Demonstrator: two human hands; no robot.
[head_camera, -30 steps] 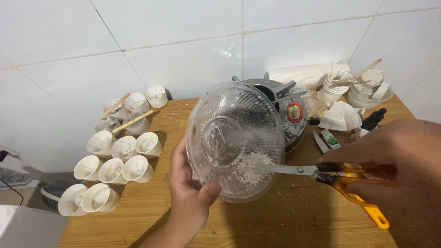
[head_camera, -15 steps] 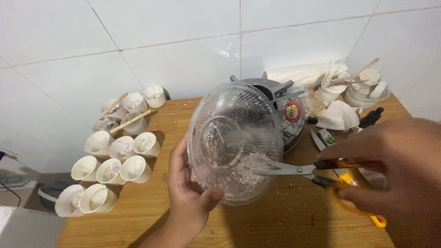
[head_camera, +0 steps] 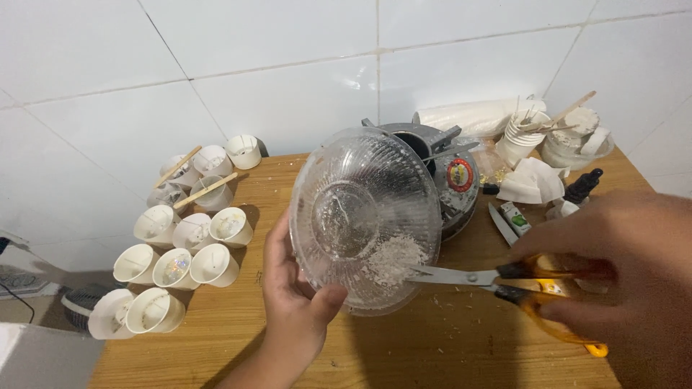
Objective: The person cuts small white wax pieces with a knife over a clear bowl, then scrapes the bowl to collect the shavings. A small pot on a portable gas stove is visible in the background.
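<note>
My left hand grips the lower rim of a clear ribbed glass bowl, tipped up on edge so its inside faces right. A heap of pale flaky crumbs lies at the bowl's low side. My right hand holds orange-handled scissors with the blades closed; their tip reaches into the crumbs inside the bowl. Both hands are over a wooden table.
Several small white cups, some with wooden sticks, crowd the table's left. Behind the bowl stands a grey metal pot. At the right lie stacked white cups, paper filters, a dark dropper bottle and a small knife. White tiled wall behind.
The scissors have shifted slightly within the bowl, their tip still in the crumbs. My right hand has drawn a little nearer to the camera. The bowl stays tilted in my left hand.
</note>
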